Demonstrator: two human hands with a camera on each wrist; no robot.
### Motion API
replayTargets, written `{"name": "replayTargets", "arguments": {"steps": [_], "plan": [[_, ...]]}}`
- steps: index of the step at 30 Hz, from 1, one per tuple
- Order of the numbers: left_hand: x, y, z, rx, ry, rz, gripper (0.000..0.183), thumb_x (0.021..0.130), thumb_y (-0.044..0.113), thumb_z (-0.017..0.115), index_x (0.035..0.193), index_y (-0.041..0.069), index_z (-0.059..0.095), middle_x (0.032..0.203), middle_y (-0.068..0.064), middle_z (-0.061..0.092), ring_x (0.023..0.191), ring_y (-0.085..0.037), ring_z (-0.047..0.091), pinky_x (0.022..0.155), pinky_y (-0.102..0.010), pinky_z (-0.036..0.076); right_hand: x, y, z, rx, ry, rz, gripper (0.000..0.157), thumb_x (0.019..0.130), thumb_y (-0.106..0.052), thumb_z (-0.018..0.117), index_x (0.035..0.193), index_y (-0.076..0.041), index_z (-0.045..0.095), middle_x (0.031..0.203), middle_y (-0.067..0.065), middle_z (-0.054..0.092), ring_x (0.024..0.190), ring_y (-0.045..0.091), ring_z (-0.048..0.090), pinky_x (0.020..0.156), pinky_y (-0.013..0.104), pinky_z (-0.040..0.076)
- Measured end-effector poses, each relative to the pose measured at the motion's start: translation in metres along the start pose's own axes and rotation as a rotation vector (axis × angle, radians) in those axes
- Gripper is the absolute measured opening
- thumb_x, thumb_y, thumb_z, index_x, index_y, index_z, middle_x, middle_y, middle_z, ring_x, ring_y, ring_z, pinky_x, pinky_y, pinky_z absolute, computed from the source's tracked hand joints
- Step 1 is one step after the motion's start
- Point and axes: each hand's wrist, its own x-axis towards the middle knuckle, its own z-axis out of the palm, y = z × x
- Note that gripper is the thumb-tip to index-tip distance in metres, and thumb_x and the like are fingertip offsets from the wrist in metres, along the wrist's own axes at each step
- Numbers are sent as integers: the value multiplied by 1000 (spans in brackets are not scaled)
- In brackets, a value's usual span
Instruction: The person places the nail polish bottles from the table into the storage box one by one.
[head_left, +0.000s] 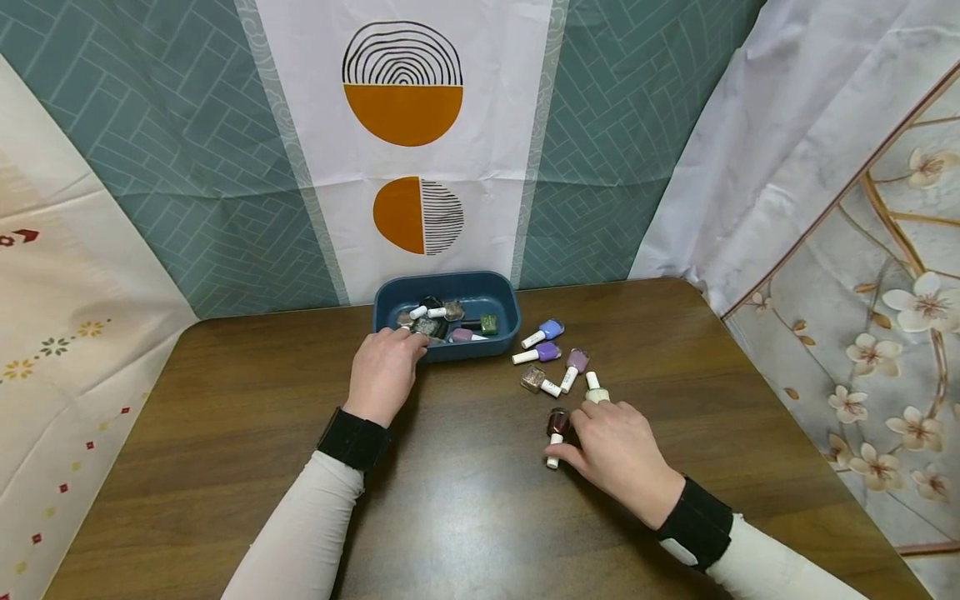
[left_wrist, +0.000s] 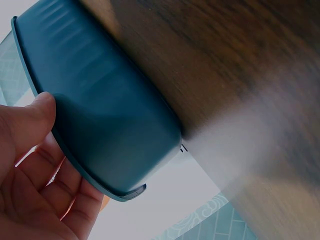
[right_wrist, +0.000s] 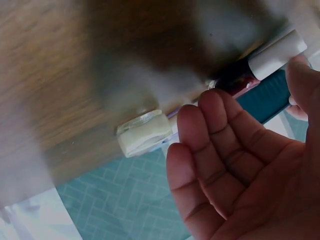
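Note:
My left hand (head_left: pixel 384 375) grips the near left rim of a dark blue plastic bin (head_left: pixel 468 348), thumb on its outer wall (left_wrist: pixel 110 100) and fingers over the rim. Inside lie several nail polish bottles, among them a green one (head_left: pixel 489 323) and a mauve one (head_left: pixel 462 335). Farther right, my right hand (head_left: pixel 618 446) is low over the table, its thumb at the white cap of a dark red nail polish bottle (head_left: pixel 557 422). The fingers lie loosely bent beside that bottle. Just beyond them is a pale cream nail polish bottle (right_wrist: pixel 145 135), partly covered by the hand in the head view.
Between bin and right hand lie a blue polish (head_left: pixel 552 328), a purple one (head_left: pixel 548 352), a mauve one (head_left: pixel 577 360) and a glittery brown one (head_left: pixel 533 379). The brown wooden table (head_left: pixel 465 500) meets a hanging patterned cloth (head_left: pixel 615 167) at the back.

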Motion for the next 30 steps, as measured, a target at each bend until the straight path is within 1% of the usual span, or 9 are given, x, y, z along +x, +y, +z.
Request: {"name": "replayTargets", "arguments": {"steps": [5,9,13,16,21,23,30], "plan": [[-1,0,0,-3,-3,-7,14,103,10,80,116,7,85,101,-11,81,87,-32,69,81,-46,56,4,-5,3,-11,14,1,64,86,-72,84,77,-10,68,71,-1,58,60,16,56,54,32,43],[0,0,0,-7,-8,-11,15,103,11,80,117,7,85,103,-11,82,88,-32,69,83,-46,57,5,-7,4,-9,20,-25,63,85,-70,86,80,-10,69,73,0,59,63,17,58,55,33,46],[0,0,0,-11,-14,-16,16,103,11,80,118,7,85,104,-11,82,88,-31,69,84,-46,57,4,-7,3,-18,1,-43,57,85,-63,90,85,-9,72,76,0,61,65,16,56,57,33,48],[0,-1,-1,-12,-18,-21,16,103,11,80,118,7,85,104,-11,82,89,-31,69,86,-46,57,1,-5,3,-23,-24,-41,52,86,-58,92,85,-11,72,77,-2,59,64,15,53,60,34,48],[0,-1,-1,-12,-21,-22,17,103,11,80,118,7,85,105,-11,82,88,-31,68,85,-46,57,-4,-3,0,-18,-44,-36,45,87,-49,95,85,-11,71,76,-3,56,65,14,47,62,32,45],[0,-1,-1,-14,-23,-23,17,103,11,80,118,7,85,104,-11,81,88,-31,68,84,-46,57,-5,-2,0,-16,-39,-37,42,87,-45,96,85,-11,71,76,-3,56,66,15,48,62,32,45],[0,-1,0,-10,-12,-11,15,103,10,80,117,7,85,102,-11,81,86,-31,68,82,-46,56,-10,1,3,11,-11,-35,32,87,-32,97,84,-13,71,77,-3,62,70,16,57,61,34,48]]}}
